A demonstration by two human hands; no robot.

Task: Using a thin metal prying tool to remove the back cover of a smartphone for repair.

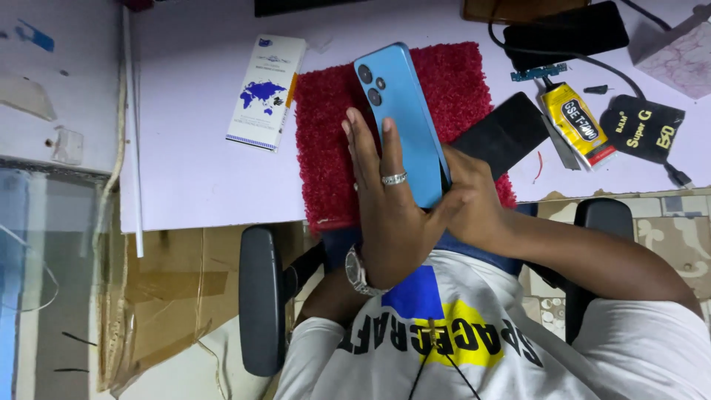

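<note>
A blue phone (pixel 404 122) is held between both hands above a red shaggy mat (pixel 326 148), its back with the camera lenses turned toward the camera and its top end pointing away from the person. The left hand (pixel 385 200) is laid flat against the left edge and back of the phone, its fingers stretched out straight and close together; a silver ring is worn on one finger and a metal watch is seen at the wrist. The grip of the right hand (pixel 463 196) is closed around the lower right edge of the phone, with the thumb pressed against the blue back.

The mat is spread on a pale tabletop (pixel 192 111). A white box with a blue world map (pixel 266 92) is lying just to the left of the mat. A flat black panel (pixel 503 133) is resting partly on the mat's right edge, just beside the right hand. Farther right, a yellow glue tube (pixel 578 122) and a black packet (pixel 643 130) are set near each other, and a dark phone (pixel 566 33) is lying at the far edge, with a black cable running past it. A small green circuit strip (pixel 538 72) is placed just above the tube.
</note>
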